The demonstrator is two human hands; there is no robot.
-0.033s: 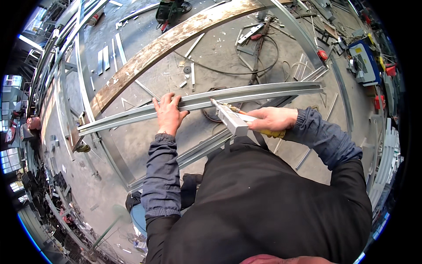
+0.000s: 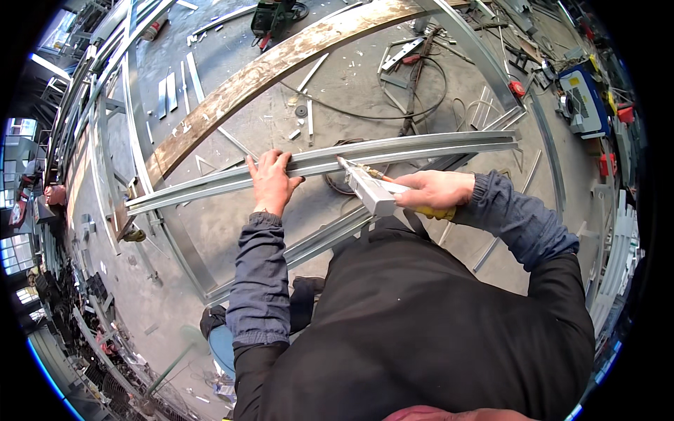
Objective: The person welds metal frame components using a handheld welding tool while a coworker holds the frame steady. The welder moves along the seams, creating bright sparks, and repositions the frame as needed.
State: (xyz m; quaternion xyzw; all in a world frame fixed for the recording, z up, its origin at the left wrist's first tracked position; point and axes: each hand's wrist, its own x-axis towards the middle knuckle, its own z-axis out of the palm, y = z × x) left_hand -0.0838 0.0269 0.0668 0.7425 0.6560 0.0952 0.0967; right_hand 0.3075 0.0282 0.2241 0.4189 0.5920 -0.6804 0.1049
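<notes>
Head view: left hand [image 2: 270, 184] fingers clenched over the long grey metal channel [image 2: 421, 149] lying above the floor; right hand [image 2: 435, 191] grasps a short white metal bar [image 2: 368, 188] touching it.

Yellow tool handle [image 2: 435, 211] mostly concealed within right hand [image 2: 432, 191]; left hand [image 2: 270, 181] covers part of metal profile [image 2: 393, 151] (palm unseen).

Open floor gap [image 2: 232, 224] below long metal rail [image 2: 421, 149], at 7 o'clock of left hand [image 2: 270, 182]. Black cable [image 2: 365, 116] and metal scraps [image 2: 309, 116] crowd floor at 12 o'clock.
</notes>
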